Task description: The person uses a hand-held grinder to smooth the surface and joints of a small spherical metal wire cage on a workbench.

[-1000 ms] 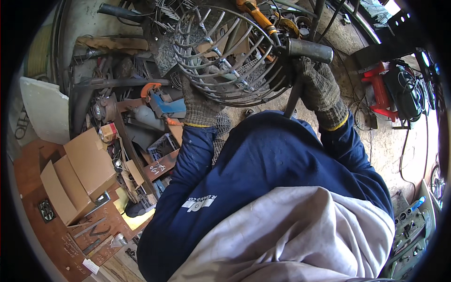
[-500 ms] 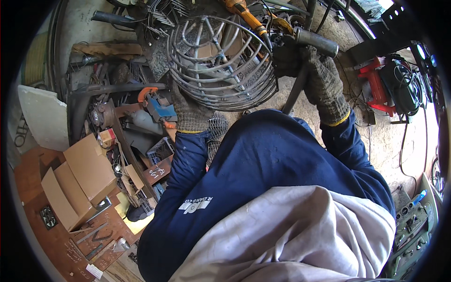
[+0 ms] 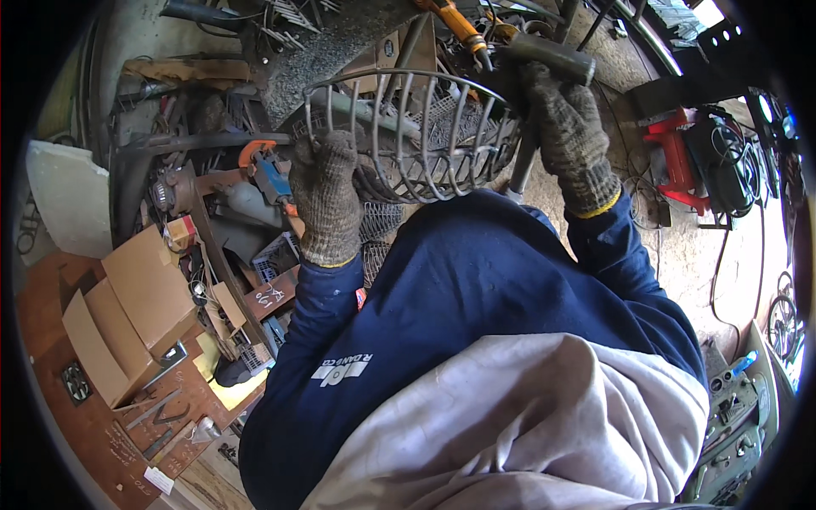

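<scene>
A round basket of bent metal rods hangs tilted before my lap, its side bars and top rim showing. My left hand, in a knitted work glove, is closed around the basket's left edge near the rim. Gloved the same way, my right hand is closed just below the thick cylindrical head of a hammer; its handle slants down below the hand. The dark side of this glove lies close against the basket's right edge; whether its fingers also grip the rim is hidden.
Beyond the basket lies an orange power tool. To the left are a blue-and-orange clamp-like tool, an open cardboard box and a brown workbench. A red stand with cables is at the right, above a green machine.
The basket has turned, from showing its ringed underside to showing its side bars and rim. My left hand has shifted its hold up toward the rim. The right hand and hammer moved slightly left and away.
</scene>
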The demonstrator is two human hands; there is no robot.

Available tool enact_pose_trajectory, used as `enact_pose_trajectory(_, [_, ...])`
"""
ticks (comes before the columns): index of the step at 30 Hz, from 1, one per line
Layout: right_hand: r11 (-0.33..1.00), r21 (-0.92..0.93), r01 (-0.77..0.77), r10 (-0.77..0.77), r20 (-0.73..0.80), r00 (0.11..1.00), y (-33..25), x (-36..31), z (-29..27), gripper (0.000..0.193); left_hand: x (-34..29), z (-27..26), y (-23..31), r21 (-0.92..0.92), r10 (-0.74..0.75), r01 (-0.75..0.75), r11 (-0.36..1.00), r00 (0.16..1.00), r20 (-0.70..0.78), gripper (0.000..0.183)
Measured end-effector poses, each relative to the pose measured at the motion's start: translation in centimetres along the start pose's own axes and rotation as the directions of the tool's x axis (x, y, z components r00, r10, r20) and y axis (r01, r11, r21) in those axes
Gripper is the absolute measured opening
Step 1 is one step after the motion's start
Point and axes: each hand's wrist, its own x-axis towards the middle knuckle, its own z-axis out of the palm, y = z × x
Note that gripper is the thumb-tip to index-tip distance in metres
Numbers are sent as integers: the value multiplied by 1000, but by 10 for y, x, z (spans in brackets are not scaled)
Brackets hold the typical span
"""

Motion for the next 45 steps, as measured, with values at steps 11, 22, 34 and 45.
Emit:
enact_pose_trajectory(11, [903,-234,360,-307,235,922,21,-1,10,25,5,-50,-27,414,132,-371,831,855,502,37])
enact_pose_trajectory(22, [844,-301,444,-319,383,867,38,0,27,29,-21,-74,-9,-145,-269,361,921,860,433,40])
enact_pose_trajectory(34, [807,-317,499,-396,336,855,42,0,65,29,-34,-106,1,670,244,-496,553,865,440,31])
enact_pose_trajectory(45, [627,-653,425,-139,443,886,22,-37,95,40,-13,-103,23,595,426,-738,318,672,606,40])
